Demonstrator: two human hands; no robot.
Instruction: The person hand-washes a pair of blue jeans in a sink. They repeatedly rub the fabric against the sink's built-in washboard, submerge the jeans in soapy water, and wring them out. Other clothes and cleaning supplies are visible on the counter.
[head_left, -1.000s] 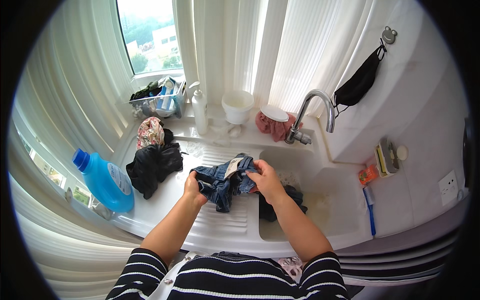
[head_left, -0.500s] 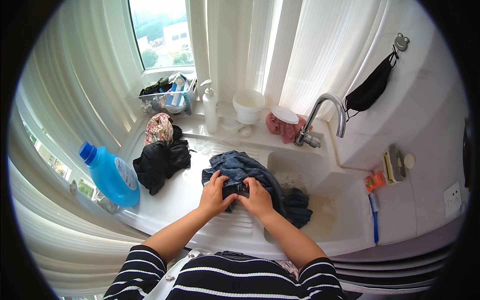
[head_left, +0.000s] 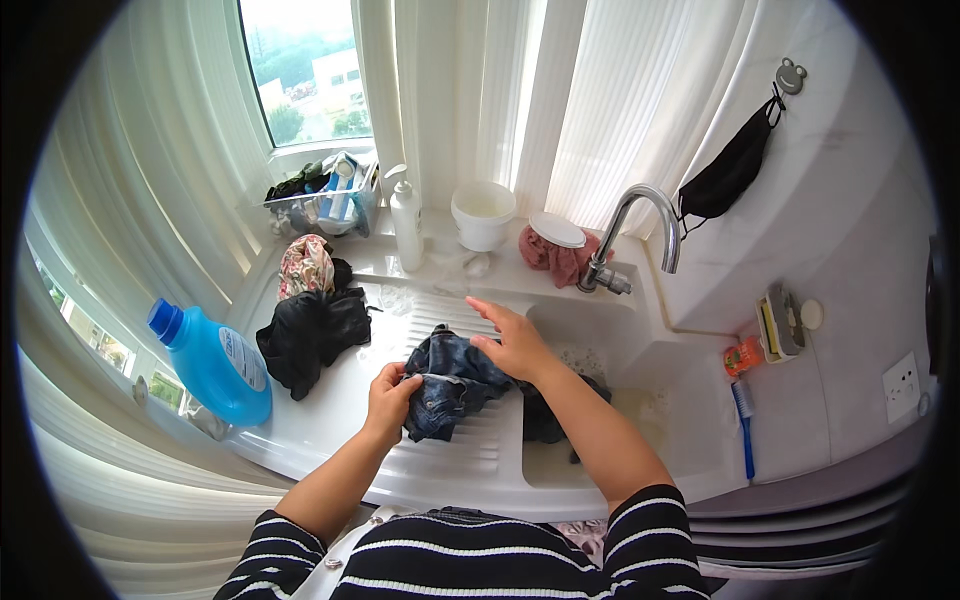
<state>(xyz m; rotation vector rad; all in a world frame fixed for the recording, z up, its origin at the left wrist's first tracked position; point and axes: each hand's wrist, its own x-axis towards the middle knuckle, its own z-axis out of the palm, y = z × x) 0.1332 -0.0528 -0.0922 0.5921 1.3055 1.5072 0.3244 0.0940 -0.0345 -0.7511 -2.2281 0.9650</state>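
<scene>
A pair of wet dark blue jeans (head_left: 452, 385) lies bunched on the ridged washboard (head_left: 465, 455), and its far end trails over the edge into the sink basin (head_left: 690, 440). At the left end of the denim, my left hand (head_left: 388, 405) pinches the folded cloth between thumb and fingers. My right hand (head_left: 522, 348) hovers at the upper right side of the jeans, its fingers stretched out and thumb apart, holding nothing. Cloudy, sudsy water (head_left: 640, 420) stands in the basin around the hanging part of the denim.
Dark clothes (head_left: 312, 340) and a blue detergent bottle (head_left: 215, 365) sit at left. Behind are a clear bin (head_left: 325, 212), pump bottle (head_left: 406, 225), white tub (head_left: 483, 215) and pink cloth (head_left: 555, 262). A curved tap (head_left: 640, 195) overhangs the basin; a blue brush (head_left: 746, 430) lies right.
My right hand has let go of the jeans, opened and moved up and away. My left hand has shifted left and down, still gripping denim. The jeans are folded into a smaller bunch.
</scene>
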